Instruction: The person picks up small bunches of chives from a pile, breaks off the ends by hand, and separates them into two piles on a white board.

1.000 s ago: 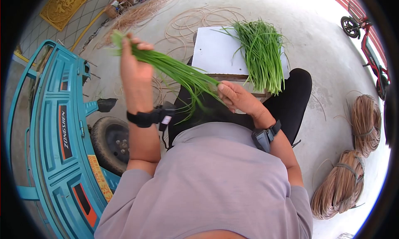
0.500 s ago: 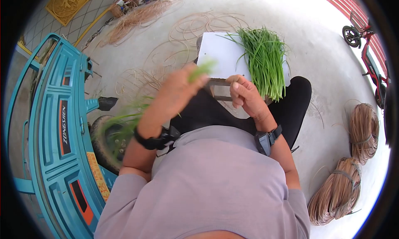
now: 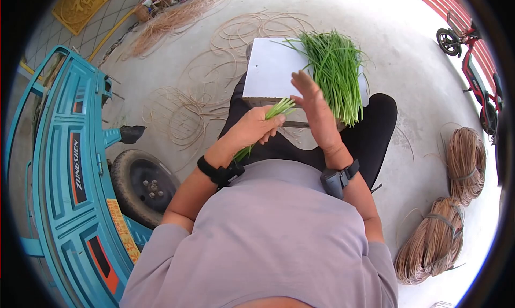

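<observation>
My left hand (image 3: pixel 252 128) is wrapped round a small bunch of garlic chives (image 3: pixel 282 108). Their pale cut ends point up and to the right, while green leaves hang out below the fist. Beside those stem ends, my right hand (image 3: pixel 319 115) is raised with its fingers stretched out and nothing in it. Just past it lies a large pile of garlic chives (image 3: pixel 333 72), spread along the right part of a white board (image 3: pixel 271 67) in front of my knees.
To the left stands a blue cargo vehicle (image 3: pixel 59 163) with a wheel (image 3: pixel 147 184) near my elbow. Loose cane coils (image 3: pixel 185 115) lie on the floor ahead. Bundled cane (image 3: pixel 434 241) sits at the right, below a red two-wheeler (image 3: pixel 476 85).
My left hand has come down and turned, bringing the swinging bunch's stem ends near my right hand. My right hand has gone from curled fingers to stretched out.
</observation>
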### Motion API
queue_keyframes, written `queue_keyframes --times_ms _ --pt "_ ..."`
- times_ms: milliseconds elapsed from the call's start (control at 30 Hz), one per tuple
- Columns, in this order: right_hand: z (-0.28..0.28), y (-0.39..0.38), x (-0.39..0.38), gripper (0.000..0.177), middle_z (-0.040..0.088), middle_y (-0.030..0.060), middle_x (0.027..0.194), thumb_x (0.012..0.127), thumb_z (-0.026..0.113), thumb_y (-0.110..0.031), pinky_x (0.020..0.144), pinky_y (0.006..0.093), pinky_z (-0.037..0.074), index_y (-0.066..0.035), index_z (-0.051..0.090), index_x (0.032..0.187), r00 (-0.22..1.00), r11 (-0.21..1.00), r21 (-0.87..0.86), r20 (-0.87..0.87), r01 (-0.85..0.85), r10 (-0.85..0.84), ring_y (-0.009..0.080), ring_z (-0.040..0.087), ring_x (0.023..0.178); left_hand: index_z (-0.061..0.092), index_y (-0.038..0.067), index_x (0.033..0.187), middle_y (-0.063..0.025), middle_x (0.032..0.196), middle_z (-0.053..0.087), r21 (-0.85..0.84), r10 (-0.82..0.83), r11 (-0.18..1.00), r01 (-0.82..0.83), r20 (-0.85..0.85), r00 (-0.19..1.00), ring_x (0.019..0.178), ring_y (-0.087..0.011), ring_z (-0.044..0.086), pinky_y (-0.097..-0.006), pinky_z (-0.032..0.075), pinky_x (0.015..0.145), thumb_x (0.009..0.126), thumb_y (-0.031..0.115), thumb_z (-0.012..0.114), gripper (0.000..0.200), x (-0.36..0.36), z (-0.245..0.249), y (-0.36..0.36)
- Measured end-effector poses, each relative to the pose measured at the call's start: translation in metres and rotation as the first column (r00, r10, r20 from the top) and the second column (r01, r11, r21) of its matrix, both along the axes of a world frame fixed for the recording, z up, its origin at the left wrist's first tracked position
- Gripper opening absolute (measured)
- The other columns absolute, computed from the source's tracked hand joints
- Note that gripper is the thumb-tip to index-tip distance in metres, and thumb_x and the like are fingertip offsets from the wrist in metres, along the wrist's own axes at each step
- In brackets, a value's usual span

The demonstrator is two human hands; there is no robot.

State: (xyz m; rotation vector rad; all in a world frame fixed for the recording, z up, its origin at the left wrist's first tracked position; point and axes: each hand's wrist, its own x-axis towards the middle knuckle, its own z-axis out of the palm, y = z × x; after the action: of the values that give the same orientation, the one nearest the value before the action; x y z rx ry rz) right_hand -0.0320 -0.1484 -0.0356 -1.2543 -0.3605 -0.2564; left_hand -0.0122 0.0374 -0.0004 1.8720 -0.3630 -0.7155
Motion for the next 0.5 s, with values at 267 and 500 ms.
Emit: queue_keyframes --times_ms 267,500 --pt "0.002 0.007 -0.006 0.071 0.039 0.0192 0.144 0.100 0.026 -0.054 0.112 0.0345 0.024 0.002 0.033 0.143 0.999 0.995 -0.091 -0.011 -0.044 0.043 0.0259 0.035 0.134 0.058 0.001 0.102 0.0006 0.066 0.052 -0.002 -0.032 0.999 0.032 -0.040 0.999 0.044 -0.0075 0.046 -0.0221 0.038 0.042 0.094 0.026 0.060 0.026 0.003 -0.002 -0.008" --pt "-0.010 0.000 0.000 0.058 0.054 0.0078 0.113 0.101 0.038 -0.045 0.090 0.0290 0.038 -0.001 0.040 0.139 0.973 0.993 0.114 -0.228 -0.010 0.036 0.0166 0.049 0.103 0.059 0.003 0.102 0.0003 0.067 0.052 0.042 0.064 0.997 -0.069 0.115 0.991 0.045 -0.0061 0.046 -0.0217 0.038 0.041 0.095 0.026 0.057 0.024 0.006 -0.001 -0.013"
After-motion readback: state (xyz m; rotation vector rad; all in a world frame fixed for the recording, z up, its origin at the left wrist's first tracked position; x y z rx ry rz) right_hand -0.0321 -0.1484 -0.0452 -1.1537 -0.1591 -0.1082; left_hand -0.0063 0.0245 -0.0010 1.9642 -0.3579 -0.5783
